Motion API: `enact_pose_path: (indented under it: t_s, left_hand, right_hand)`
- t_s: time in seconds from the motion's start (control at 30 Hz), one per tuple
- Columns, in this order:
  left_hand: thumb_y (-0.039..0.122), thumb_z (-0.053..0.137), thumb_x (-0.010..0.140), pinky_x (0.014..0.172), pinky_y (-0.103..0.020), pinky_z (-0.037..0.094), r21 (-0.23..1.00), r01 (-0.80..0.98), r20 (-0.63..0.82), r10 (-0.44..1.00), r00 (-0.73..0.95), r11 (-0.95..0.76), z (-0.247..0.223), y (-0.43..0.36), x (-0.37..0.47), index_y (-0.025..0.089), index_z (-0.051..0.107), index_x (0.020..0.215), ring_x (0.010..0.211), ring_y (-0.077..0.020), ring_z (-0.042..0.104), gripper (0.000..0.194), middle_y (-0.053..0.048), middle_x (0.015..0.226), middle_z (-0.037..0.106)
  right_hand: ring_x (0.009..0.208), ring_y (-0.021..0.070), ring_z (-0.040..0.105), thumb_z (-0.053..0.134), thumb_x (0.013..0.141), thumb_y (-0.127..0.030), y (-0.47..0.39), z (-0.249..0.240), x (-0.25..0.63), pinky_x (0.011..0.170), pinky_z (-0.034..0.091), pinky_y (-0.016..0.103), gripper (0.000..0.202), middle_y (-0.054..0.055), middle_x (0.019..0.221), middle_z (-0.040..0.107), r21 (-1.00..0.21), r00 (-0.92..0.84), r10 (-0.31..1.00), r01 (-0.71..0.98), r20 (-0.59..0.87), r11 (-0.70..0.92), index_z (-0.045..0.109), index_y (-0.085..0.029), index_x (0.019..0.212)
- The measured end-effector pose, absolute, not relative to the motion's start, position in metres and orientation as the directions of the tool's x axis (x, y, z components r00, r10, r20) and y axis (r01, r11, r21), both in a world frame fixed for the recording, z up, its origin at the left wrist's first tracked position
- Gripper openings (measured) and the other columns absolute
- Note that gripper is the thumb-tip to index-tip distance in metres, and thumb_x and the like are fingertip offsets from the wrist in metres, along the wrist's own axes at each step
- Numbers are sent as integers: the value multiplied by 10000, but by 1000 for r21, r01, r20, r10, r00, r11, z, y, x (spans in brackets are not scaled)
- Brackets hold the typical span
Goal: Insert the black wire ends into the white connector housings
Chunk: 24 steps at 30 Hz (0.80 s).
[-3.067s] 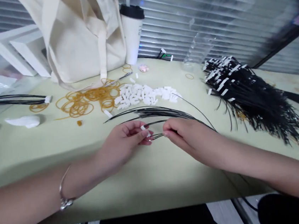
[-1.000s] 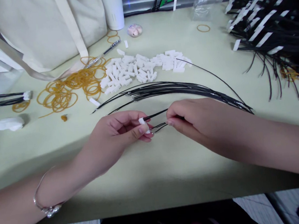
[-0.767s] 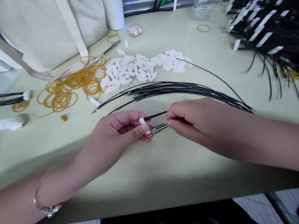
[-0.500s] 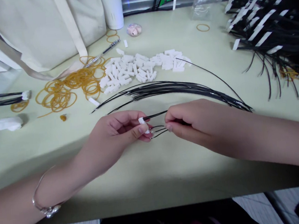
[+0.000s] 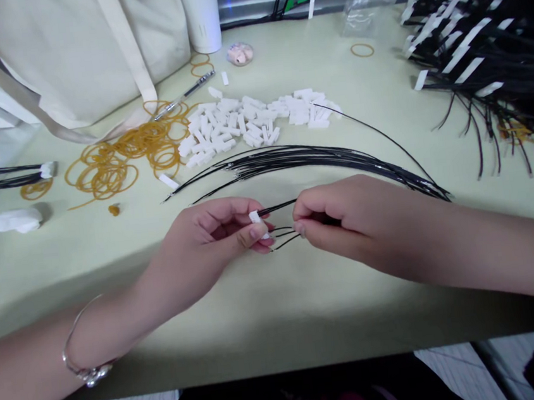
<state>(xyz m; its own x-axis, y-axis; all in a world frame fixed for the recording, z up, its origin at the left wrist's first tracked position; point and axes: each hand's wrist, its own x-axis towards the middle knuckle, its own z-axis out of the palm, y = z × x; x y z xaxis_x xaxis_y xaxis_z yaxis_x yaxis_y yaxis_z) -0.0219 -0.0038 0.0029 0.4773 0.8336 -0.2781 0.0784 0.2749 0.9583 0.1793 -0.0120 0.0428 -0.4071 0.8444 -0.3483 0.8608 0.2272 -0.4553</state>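
A small white connector (image 5: 255, 217) is pinched between the thumb and fingers of my left hand (image 5: 214, 244). Black wires (image 5: 277, 207) run from its upper end into my right hand (image 5: 340, 218), whose thumb and forefinger are closed on them. Lower down, a few loose wire ends (image 5: 287, 242) stick out of my right fingers toward the connector; whether any touches it I cannot tell. Just beyond both hands lies a long bundle of black wires (image 5: 310, 157), with a pile of white connectors (image 5: 240, 123) behind it.
Yellow rubber bands (image 5: 106, 172) and a pen (image 5: 184, 96) lie at the left, near a cloth bag (image 5: 75, 55). A white cylinder (image 5: 202, 16) stands at the back. Many wired connectors (image 5: 481, 56) are heaped at the right. White tissue (image 5: 9, 221) lies at the far left.
My left hand and the connector have shifted very slightly to the right, toward my right hand. The grips look the same.
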Motion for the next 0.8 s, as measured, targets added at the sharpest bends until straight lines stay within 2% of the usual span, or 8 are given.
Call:
enact_pose_path:
  t_s: [0.33, 0.57, 0.8]
  left_hand:
    - [199, 683, 774, 697, -111, 536, 958, 32, -264, 830, 491, 285, 1, -4, -22, 180, 670, 885, 685, -48, 644, 113, 35, 752, 678]
    - [209, 676, 781, 697, -134, 552, 951, 17, -274, 815, 511, 309, 0, -3, -23, 185, 666, 883, 681, -59, 652, 105, 38, 740, 675]
    - [209, 694, 762, 688, -140, 552, 948, 37, -291, 820, 493, 315, 2, -3, -22, 171, 664, 867, 665, -63, 648, 116, 30, 725, 675]
  right_hand:
    - [462, 41, 383, 386, 841, -370, -10, 39, 181, 420, 219, 214, 297, -40, 530, 503, -433, -386, 857, 874, -342, 221, 541, -190, 663]
    - [457, 38, 341, 386, 841, -359, -8, 46, 179, 404, 231, 202, 279, -47, 521, 471, -436, -369, 828, 884, -423, 172, 557, -194, 695]
    - [451, 31, 329, 414, 824, -338, -6, 46, 179, 393, 226, 193, 243, -53, 518, 460, -460, -376, 826, 873, -421, 163, 563, -190, 701]
